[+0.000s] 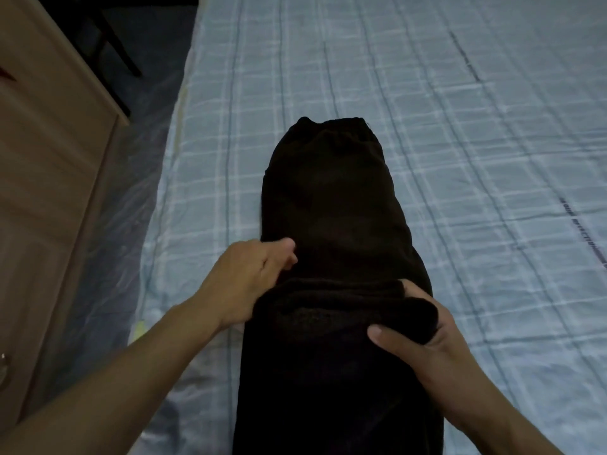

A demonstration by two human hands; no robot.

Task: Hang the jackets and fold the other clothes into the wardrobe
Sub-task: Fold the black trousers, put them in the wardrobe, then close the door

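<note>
Dark garment on checked bed

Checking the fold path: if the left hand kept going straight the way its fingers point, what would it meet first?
The left hand points right across the black garment on the bed. It would slide over the garment's middle first; beyond that only bedsheet shows, though depth is unclear.

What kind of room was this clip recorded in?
Most likely a bedroom: a bed with a pale blue checked sheet, a light wooden cabinet beside it, and a dark garment being folded on the bed.
</note>
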